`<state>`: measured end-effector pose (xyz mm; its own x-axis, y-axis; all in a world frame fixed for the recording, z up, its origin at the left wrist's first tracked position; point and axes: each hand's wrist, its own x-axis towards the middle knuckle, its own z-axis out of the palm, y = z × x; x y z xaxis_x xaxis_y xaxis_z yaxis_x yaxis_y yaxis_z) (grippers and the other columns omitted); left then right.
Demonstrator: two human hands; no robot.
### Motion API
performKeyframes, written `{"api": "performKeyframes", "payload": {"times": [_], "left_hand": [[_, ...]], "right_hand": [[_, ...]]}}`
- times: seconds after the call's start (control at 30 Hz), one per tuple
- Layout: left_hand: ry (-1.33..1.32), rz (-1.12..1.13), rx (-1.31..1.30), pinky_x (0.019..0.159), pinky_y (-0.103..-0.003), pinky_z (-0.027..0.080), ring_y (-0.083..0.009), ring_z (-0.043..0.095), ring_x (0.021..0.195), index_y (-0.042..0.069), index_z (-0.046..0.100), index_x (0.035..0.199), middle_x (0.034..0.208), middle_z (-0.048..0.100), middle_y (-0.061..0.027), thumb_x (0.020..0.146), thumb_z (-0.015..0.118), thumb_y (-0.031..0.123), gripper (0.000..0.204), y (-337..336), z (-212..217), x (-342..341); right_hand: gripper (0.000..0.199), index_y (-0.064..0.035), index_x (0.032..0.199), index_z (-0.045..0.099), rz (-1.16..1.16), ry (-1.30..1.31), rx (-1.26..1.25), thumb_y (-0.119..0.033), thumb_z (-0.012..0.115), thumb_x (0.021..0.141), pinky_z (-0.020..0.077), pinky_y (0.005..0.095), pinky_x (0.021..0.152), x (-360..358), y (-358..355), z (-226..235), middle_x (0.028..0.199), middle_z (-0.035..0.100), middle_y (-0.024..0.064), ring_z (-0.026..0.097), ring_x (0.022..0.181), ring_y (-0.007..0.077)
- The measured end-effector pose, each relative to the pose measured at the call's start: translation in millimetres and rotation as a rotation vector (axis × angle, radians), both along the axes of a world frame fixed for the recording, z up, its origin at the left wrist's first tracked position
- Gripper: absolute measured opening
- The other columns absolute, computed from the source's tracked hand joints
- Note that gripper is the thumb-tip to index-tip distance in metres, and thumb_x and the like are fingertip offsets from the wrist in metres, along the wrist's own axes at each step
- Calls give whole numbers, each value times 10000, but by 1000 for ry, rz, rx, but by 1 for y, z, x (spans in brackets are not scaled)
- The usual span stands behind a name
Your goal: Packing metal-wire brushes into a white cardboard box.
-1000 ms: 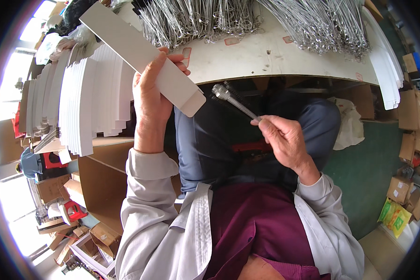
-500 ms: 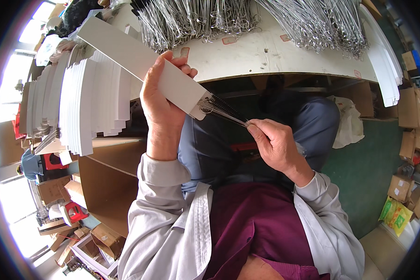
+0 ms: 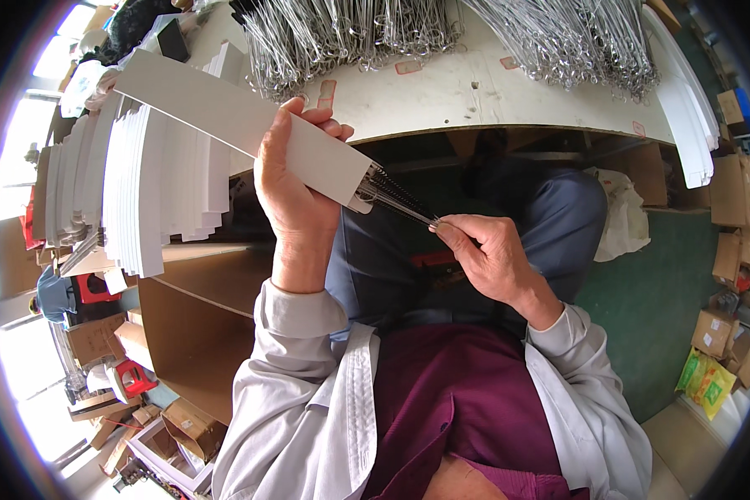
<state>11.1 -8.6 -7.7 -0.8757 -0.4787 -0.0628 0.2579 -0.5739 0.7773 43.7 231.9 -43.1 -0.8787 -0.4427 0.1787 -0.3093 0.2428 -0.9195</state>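
Table (image 3: 492, 96) at far side, white top — heaps of metal wire pieces (image 3: 350, 33) along it. Stack of white sleeves (image 3: 154, 192) standing at left. Left hand (image 3: 296, 179) closed around a long white sleeve (image 3: 217, 112), tilted, open end at lower right. Right hand (image 3: 487, 258) — fingers (image 3: 450, 232) pinched on a wire bundle (image 3: 396, 196), its far end inside the sleeve's mouth.

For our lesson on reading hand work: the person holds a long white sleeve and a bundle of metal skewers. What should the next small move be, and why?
Probably push the skewers further in. The right hand pinches their outer ends, and the tips sit only just inside the open lower end of the white sleeve, which the left hand grips and tilts towards them. Most of their length is still outside.
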Motion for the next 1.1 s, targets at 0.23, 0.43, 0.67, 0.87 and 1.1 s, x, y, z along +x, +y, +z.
{"api": "performKeyframes", "payload": {"times": [0.23, 0.43, 0.67, 0.87, 1.1], "left_hand": [[-84, -124, 40, 870, -457, 543, -276, 646, 855, -12, 597, 1150, 962, 664, -181, 1009, 632, 314, 357, 28, -11, 13], [-136, -94, 149, 904, -485, 555, -284, 653, 859, 7, 593, 1090, 946, 664, -170, 1010, 625, 382, 385, 34, -33, 18], [-55, -79, 285, 915, -466, 523, -284, 614, 837, -3, 581, 1074, 945, 633, -174, 997, 641, 366, 382, 12, -28, 14], [-24, -2, 274, 917, -447, 517, -289, 608, 850, -10, 578, 1062, 944, 631, -187, 1008, 628, 370, 387, -2, -22, 11], [-115, -184, 246, 924, -484, 538, -308, 639, 897, 13, 584, 1050, 986, 656, -193, 1021, 601, 406, 395, 43, -31, 23]], "right_hand": [[213, 46, 867, 688, 55, -46, 16, -120, 669, 999, 456, 404, 520, -11, -12, 9, 717, 639, 221, 606, 581, 378], [305, 24, 779, 661, 73, -27, 228, -197, 661, 989, 489, 485, 568, -26, -29, 12, 720, 638, 243, 637, 651, 438], [342, 0, 1033, 750, 233, 33, 429, -301, 786, 877, 572, 437, 703, -44, -9, 34, 811, 724, 209, 723, 764, 387], [308, 8, 1069, 726, 244, -108, 559, -182, 820, 845, 550, 405, 670, -45, 36, 28, 810, 717, 208, 718, 723, 347], [342, 24, 1145, 646, 123, 157, 269, -99, 756, 845, 568, 468, 742, -39, -11, 21, 958, 720, 236, 710, 867, 424]]}}
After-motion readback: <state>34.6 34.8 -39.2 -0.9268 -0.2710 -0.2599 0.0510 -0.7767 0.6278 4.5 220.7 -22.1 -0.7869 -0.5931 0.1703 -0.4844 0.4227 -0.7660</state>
